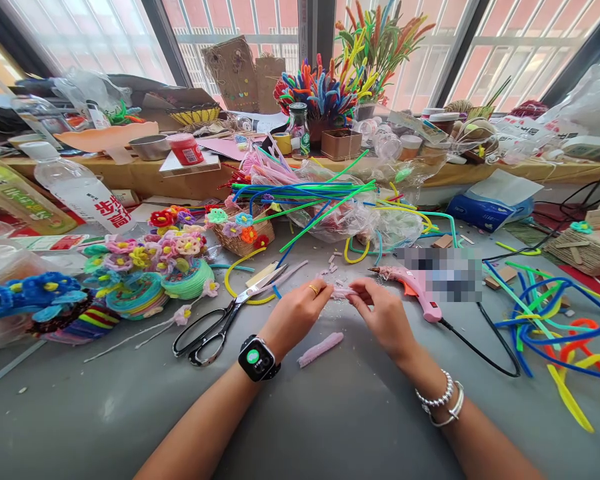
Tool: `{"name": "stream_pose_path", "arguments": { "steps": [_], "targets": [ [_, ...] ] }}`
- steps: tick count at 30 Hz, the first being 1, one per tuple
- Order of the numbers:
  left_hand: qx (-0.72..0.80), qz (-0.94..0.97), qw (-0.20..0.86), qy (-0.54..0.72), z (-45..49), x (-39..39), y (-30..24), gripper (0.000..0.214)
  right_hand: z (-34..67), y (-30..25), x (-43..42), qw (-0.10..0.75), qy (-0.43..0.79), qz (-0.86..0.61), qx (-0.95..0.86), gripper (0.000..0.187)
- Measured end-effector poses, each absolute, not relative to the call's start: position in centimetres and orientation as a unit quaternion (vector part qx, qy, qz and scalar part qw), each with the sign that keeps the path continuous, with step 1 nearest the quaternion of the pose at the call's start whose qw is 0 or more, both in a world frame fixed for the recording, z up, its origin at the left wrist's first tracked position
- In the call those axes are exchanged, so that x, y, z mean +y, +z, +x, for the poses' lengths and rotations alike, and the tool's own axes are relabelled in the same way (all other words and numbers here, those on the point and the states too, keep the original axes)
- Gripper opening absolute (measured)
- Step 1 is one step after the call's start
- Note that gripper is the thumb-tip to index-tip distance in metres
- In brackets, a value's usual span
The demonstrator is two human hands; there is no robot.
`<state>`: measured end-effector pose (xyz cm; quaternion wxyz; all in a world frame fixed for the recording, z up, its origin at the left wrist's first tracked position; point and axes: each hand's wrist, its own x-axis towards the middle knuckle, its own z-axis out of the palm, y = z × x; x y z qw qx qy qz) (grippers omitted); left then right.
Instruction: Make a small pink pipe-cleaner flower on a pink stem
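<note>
Between my two hands is a short pale pink pipe cleaner piece point(341, 293). Its left end is pinched in the fingers of my left hand point(296, 317). The fingers of my right hand point(384, 317) close on its other end, partly hiding it. On the grey table just below lies a pale pink pipe cleaner bundle point(321, 350). Black-handled scissors point(227, 320) rest to the left of my left hand, blades pointing away. A pink hot glue gun point(416, 291) lies right of my right hand. Small pink cut bits point(333, 261) are scattered beyond my fingers.
Pipe cleaner flowers point(140, 257) in little pots crowd the left side. Green and blue pipe cleaners point(305, 193) lie across plastic bags at the back. Loose coloured pipe cleaners point(555, 327) tangle at right. The glue gun's black cord point(485, 357) loops over the table point(350, 427).
</note>
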<state>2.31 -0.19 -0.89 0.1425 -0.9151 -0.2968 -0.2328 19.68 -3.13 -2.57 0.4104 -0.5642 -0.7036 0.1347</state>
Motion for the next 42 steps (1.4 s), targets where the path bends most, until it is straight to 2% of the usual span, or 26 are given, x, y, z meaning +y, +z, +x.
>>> {"name": "stream_pose_path", "arguments": {
  "steps": [6,15,24,30,35,39,42],
  "targets": [
    [-0.309,-0.912,0.134,-0.233,2.27,-0.17,-0.88,0.025,19.67,-2.21,-3.29,0.442,0.152,-0.550,-0.692,0.009],
    [-0.297,-0.912,0.134,-0.248,2.34,-0.03,-1.33,0.027,19.69,-2.28,-3.37,0.421,0.067,-0.528,-0.735,0.012],
    [-0.300,-0.912,0.129,-0.247,2.25,-0.03,-1.38,0.026,19.45,-2.34,-3.27,0.430,0.078,-0.520,-0.734,0.009],
    [-0.304,-0.911,0.130,-0.246,2.33,-0.07,-1.27,0.027,19.32,-2.55,-3.26,0.388,0.010,-0.521,-0.760,0.013],
    [-0.311,-0.915,0.090,-0.240,2.36,-0.16,-1.38,0.027,19.30,-2.58,-3.40,0.351,-0.044,-0.517,-0.780,0.017],
    [-0.314,-0.915,0.046,-0.248,2.39,-0.10,-1.46,0.027,19.37,-2.37,-3.47,0.334,0.003,-0.530,-0.779,0.020],
    [-0.315,-0.913,0.037,-0.256,2.35,-0.05,-1.48,0.028,19.45,-2.01,-3.44,0.364,0.094,-0.543,-0.751,0.018]
  ]
}}
